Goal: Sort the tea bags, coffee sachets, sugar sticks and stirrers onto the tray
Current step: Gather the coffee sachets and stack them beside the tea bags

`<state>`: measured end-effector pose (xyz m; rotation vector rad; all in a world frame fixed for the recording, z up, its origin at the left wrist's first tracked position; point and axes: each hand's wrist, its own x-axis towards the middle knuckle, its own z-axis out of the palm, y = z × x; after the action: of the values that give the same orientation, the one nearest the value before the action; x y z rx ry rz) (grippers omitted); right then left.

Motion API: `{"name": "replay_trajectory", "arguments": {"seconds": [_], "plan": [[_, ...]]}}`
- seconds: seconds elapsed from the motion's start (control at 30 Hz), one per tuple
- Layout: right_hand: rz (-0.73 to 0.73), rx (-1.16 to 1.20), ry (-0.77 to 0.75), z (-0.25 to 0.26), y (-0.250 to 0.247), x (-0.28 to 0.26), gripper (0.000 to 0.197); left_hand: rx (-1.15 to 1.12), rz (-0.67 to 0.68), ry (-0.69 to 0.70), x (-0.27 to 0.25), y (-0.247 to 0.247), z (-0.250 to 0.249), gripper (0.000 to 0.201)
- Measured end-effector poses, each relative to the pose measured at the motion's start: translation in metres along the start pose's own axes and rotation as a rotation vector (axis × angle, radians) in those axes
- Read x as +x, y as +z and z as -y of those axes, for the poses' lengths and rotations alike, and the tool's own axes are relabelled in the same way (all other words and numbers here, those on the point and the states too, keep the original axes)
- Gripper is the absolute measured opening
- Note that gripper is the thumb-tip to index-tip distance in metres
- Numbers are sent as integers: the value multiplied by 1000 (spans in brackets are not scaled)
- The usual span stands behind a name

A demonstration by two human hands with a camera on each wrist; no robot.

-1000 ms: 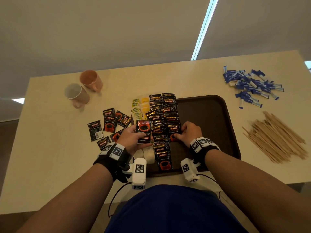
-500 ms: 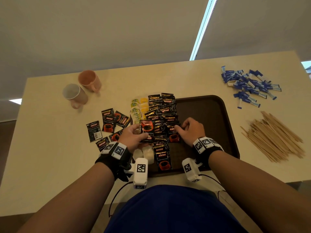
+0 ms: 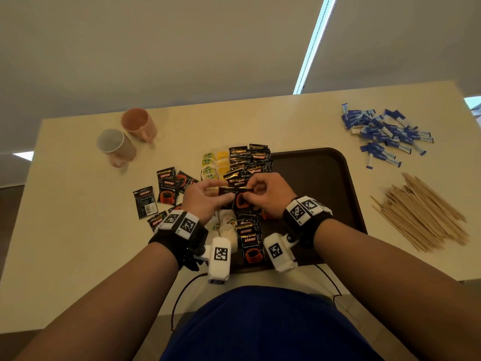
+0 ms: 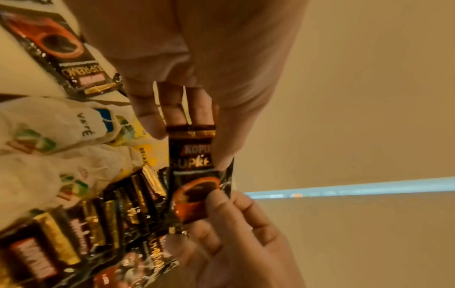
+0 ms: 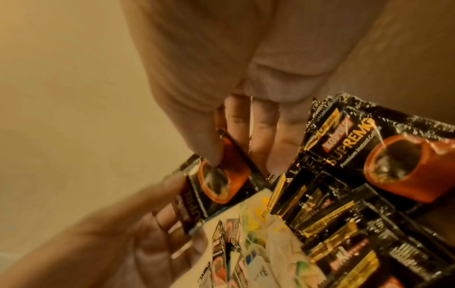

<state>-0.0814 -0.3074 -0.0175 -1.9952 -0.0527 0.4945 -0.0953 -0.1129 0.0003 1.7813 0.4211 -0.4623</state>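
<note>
Above the left side of a brown tray (image 3: 325, 173), the left hand (image 3: 205, 199) and right hand (image 3: 268, 196) pinch one black coffee sachet (image 4: 197, 175) between them, each by an end. More sachets lie in rows below. On the worktop (image 3: 78, 230), blue sugar sticks (image 3: 385, 134) and wooden stirrers (image 3: 421, 212) lie right of the tray.

Black coffee sachet (image 3: 235, 198) held above brown tray (image 3: 338, 183).
</note>
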Motion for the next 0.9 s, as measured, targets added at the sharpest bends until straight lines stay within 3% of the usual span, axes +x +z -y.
{"name": "replay_trajectory", "arguments": {"seconds": [0.07,0.27,0.43,0.57,0.73,0.9], "plan": [[38,-55,-2,-1,2,0,11,-30,-48,20,3,-1,-2,33],[70,-97,-4,0,2,-4,10,170,39,69,9,6,-8,33],[-36,-7,193,-26,-21,-13,9,97,-10,126,9,3,-5,23],[-93,-2,330,-56,-32,-27,10,49,-43,25,12,-8,10,7],[-109,-53,415,-75,-24,-31,14,-47,-85,-85,7,-17,25,11],[-123,-139,446,-82,-15,-24,11,-78,-77,-109,1,-21,30,8]]}}
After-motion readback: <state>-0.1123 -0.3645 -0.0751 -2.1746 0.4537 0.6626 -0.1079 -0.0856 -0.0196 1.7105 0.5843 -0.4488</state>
